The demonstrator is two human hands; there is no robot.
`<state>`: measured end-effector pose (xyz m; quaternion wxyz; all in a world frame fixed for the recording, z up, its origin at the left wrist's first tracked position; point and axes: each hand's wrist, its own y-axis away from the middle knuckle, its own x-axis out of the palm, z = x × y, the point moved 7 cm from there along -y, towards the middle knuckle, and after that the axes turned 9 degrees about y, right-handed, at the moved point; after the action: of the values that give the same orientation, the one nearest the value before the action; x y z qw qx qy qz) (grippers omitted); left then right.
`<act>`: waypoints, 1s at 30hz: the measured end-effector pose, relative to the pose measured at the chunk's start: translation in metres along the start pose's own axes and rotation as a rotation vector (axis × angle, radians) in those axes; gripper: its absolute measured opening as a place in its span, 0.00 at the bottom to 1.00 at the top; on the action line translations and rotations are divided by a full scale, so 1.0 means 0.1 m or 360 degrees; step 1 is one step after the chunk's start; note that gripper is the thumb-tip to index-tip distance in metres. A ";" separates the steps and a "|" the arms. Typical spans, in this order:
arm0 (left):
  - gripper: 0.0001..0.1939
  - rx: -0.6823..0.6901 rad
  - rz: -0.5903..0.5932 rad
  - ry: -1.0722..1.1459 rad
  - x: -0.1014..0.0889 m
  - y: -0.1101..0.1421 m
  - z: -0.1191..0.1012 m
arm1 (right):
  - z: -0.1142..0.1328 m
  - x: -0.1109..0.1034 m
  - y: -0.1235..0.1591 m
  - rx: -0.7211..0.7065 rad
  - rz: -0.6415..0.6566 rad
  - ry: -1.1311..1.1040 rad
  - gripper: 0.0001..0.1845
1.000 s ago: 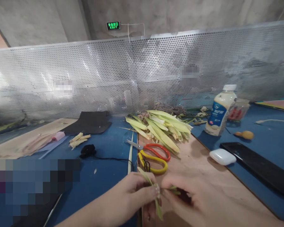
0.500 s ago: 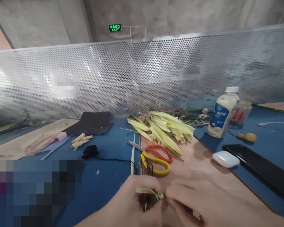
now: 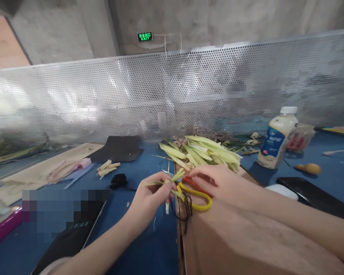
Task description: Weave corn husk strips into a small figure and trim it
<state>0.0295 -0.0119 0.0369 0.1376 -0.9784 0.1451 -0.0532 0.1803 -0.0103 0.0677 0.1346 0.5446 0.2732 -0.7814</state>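
My left hand pinches a few pale green husk strips, whose ends fan out past the fingertips. Scissors with one red and one yellow handle lie on the tan board. Over the red handle, the fingers of my right hand are closed; the yellow loop is free. The blades point left, partly behind the husk strips and my left hand. A black cord hangs in loops just below my left fingers. Right behind the scissors is a pile of pale green corn husks.
The tan board rests on a blue table. To the right are a drink bottle, a small gourd, a white case and a black phone. Leftward are a black thread bundle and dark sheet. Perforated metal panels stand behind.
Both hands have moved up and apart from close together at the bottom. My right hand has left the small green piece and reached the scissors; my left hand keeps the husk strips.
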 end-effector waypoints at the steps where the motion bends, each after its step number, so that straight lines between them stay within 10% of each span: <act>1: 0.08 -0.0014 -0.0020 0.0042 -0.02 -0.01 0.01 | -0.04 0.09 0.00 -0.0008 0.0021 0.0019 0.11; 9: 0.08 0.0017 -0.0067 0.0054 0.00 0.01 0.00 | 0.07 0.52 0.05 -0.0173 -0.0048 -0.0064 0.07; 19: 0.08 -0.0003 -0.0036 -0.0120 0.01 -0.02 -0.01 | -0.26 0.18 -0.09 0.0355 0.0102 -0.0617 0.16; 30: 0.09 -0.0099 0.0012 -0.0133 0.07 0.02 0.02 | -0.29 -0.07 -0.11 0.0355 0.0183 -0.1121 0.11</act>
<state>0.0356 -0.0156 0.0347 0.1133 -0.9830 0.1443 -0.0074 0.2003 0.0148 0.0700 0.2038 0.2681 0.0923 -0.9371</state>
